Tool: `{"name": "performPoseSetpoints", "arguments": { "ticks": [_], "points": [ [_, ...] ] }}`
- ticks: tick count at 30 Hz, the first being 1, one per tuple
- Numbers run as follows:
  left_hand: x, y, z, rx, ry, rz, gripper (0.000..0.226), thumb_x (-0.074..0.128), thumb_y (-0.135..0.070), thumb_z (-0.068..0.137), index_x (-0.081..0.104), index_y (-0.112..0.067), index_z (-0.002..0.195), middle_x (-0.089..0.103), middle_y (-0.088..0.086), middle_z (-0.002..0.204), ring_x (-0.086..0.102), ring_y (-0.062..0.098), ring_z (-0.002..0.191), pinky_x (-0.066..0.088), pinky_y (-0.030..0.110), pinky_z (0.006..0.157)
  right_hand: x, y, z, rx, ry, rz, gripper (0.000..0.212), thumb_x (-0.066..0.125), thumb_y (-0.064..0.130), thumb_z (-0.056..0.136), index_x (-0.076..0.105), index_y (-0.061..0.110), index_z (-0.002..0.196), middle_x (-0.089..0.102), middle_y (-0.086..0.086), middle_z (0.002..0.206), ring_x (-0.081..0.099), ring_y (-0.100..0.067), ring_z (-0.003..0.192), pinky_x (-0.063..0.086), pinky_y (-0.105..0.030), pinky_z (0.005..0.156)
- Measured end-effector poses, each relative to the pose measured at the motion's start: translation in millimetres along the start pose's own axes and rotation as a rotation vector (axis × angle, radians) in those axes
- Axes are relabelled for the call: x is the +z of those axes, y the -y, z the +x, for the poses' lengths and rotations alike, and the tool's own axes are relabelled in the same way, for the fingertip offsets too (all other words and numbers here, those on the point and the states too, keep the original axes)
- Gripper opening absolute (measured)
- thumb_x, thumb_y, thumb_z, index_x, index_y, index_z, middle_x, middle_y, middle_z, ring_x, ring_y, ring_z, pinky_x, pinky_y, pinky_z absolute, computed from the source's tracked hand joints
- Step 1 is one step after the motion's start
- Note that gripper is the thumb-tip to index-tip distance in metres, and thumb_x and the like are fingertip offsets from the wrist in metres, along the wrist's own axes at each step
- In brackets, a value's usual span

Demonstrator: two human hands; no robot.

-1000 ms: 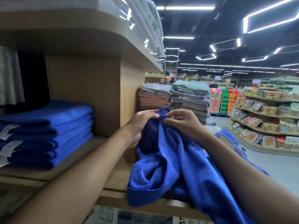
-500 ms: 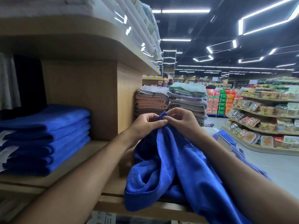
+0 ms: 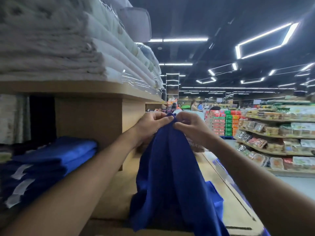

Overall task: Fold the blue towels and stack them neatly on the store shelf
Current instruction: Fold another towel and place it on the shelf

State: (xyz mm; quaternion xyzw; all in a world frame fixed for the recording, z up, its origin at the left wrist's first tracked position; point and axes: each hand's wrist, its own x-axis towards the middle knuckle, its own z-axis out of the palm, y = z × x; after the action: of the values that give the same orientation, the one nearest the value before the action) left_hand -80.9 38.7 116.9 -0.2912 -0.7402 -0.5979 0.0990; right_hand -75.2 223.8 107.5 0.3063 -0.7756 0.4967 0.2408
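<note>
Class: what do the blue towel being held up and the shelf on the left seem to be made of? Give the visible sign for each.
The towel: soft cloth, perhaps microfibre or terry, matt finish; it hangs in limp folds and bunches where pinched. The shelf: wood-look board, probably laminate over chipboard, smooth and pale brown; flat panels with clean square edges, no clear grain.

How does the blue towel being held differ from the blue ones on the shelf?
The held towel hangs loose and unfolded, pinched by the left hand and right hand; the stacked towels lie flat, folded. The held towel is single; the stacked towels are several, with white labels. Both are blue.
</note>
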Motion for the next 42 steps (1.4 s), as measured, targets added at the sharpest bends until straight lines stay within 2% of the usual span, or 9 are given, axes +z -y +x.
{"name": "performPoseSetpoints", "arguments": {
  "ticks": [4, 8, 13, 19, 23, 29, 32, 38, 42],
  "points": [
    [12, -51, 2, 0.005, 0.008, -0.045, 0.027, 0.068, -0.026, 0.097, 0.071, -0.008, 0.116, 0.076, 0.007, 0.101, 0.069, 0.014, 0.084, 0.053, 0.024, 0.064, -28, 45, -1, -0.023, -0.074, -0.077, 0.016, 0.064, -0.001, 0.09, 0.068, 0.01, 0.08, 0.065, 0.007, 0.072, 0.059, -0.004, 0.066, 0.047, -0.017, 0.06],
    [17, -97, 3, -0.012, 0.027, -0.095, 0.035, 0.072, -0.028, 0.093, 0.069, -0.004, 0.118, 0.075, 0.008, 0.1, 0.069, 0.015, 0.082, 0.055, 0.026, 0.063, -53, 87, -5, 0.064, -0.037, -0.029, 0.012, 0.058, 0.001, 0.091, 0.068, -0.003, 0.087, 0.061, -0.008, 0.08, 0.059, -0.009, 0.07, 0.052, -0.018, 0.06],
    [12, -145, 2, 0.013, 0.009, -0.17, 0.017, 0.074, -0.028, 0.091, 0.068, -0.015, 0.102, 0.072, 0.004, 0.092, 0.068, 0.011, 0.072, 0.055, 0.022, 0.059, -78, 126, -10, 0.145, 0.085, -0.058, 0.014, 0.06, 0.011, 0.088, 0.065, 0.014, 0.076, 0.063, -0.002, 0.079, 0.06, -0.012, 0.071, 0.053, -0.025, 0.069],
    [-4, -183, 1, 0.079, -0.04, -0.229, 0.02, 0.072, -0.025, 0.093, 0.065, -0.018, 0.11, 0.07, 0.004, 0.095, 0.065, 0.015, 0.08, 0.053, 0.029, 0.069, -95, 144, -27, 0.253, 0.238, -0.11, 0.015, 0.065, 0.025, 0.069, 0.075, 0.016, 0.076, 0.073, -0.005, 0.087, 0.069, -0.017, 0.081, 0.058, -0.029, 0.074],
    [-18, -196, 1, 0.133, -0.074, -0.225, 0.016, 0.072, -0.021, 0.093, 0.067, -0.015, 0.107, 0.071, 0.007, 0.096, 0.066, 0.018, 0.082, 0.053, 0.032, 0.078, -102, 147, -42, 0.347, 0.333, -0.087, 0.032, 0.071, 0.022, 0.076, 0.077, 0.003, 0.102, 0.076, -0.017, 0.109, 0.073, -0.03, 0.099, 0.056, -0.046, 0.094],
    [-41, -205, -6, 0.163, -0.126, -0.178, 0.029, 0.074, -0.024, 0.091, 0.067, -0.009, 0.114, 0.073, 0.009, 0.096, 0.07, 0.016, 0.076, 0.058, 0.025, 0.064, -115, 149, -61, 0.37, 0.517, -0.2, 0.028, 0.069, 0.025, 0.096, 0.074, 0.002, 0.111, 0.073, -0.013, 0.12, 0.068, -0.025, 0.11, 0.048, -0.052, 0.105],
    [-51, -206, -10, 0.186, -0.157, -0.149, 0.02, 0.074, -0.025, 0.092, 0.07, -0.011, 0.104, 0.074, 0.007, 0.095, 0.07, 0.016, 0.076, 0.059, 0.026, 0.067, -128, 148, -67, 0.396, 0.562, -0.25, 0.026, 0.073, 0.035, 0.092, 0.081, 0.01, 0.096, 0.077, -0.007, 0.109, 0.073, -0.02, 0.098, 0.059, -0.035, 0.086],
    [-67, -202, -22, 0.243, -0.228, -0.081, 0.008, 0.073, -0.025, 0.092, 0.071, -0.017, 0.09, 0.077, 0.0, 0.083, 0.071, 0.01, 0.071, 0.056, 0.021, 0.063, -165, 141, -73, 0.425, 0.502, -0.256, 0.052, 0.074, 0.054, 0.086, 0.078, 0.007, 0.107, 0.074, -0.013, 0.118, 0.071, -0.031, 0.111, 0.053, -0.048, 0.102],
    [-72, -196, -36, 0.275, -0.278, -0.042, 0.014, 0.071, -0.024, 0.093, 0.068, -0.011, 0.097, 0.071, 0.012, 0.099, 0.066, 0.018, 0.082, 0.056, 0.031, 0.079, -188, 139, -74, 0.39, 0.424, -0.27, 0.036, 0.069, 0.041, 0.092, 0.078, 0.012, 0.11, 0.075, -0.011, 0.116, 0.072, -0.027, 0.108, 0.057, -0.049, 0.097]
  ]
}}
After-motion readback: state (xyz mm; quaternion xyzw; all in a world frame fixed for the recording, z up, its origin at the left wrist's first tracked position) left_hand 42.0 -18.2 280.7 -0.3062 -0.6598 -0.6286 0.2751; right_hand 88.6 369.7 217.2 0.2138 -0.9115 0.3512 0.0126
